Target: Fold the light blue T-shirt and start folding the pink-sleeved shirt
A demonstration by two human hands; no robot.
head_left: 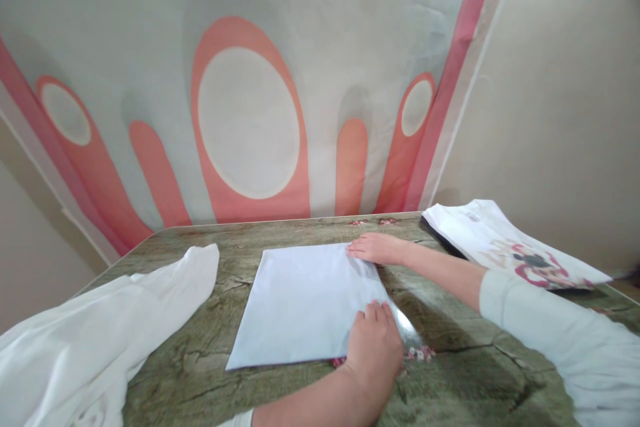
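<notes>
Cloth [305, 307]: there it was, flat on the worktop [190, 353], lying left of both hands' fingers, its right edge under them.
Cloth's long axis: tough call, it looked nearly square.
Left hand [376, 341]: right on that edge's near half, fingers curled close together; pinching or just pressing, couldn't tell.
Right hand [375, 248]: out at the far right corner, fingers together, laid flat; both hands touched, neither nearer.
Cloth's look: plain white, smooth, crisp-edged, corners neat.

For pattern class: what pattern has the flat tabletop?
Greenish-brown wood-grain tabletop with pink floral clusters; head view.
</notes>
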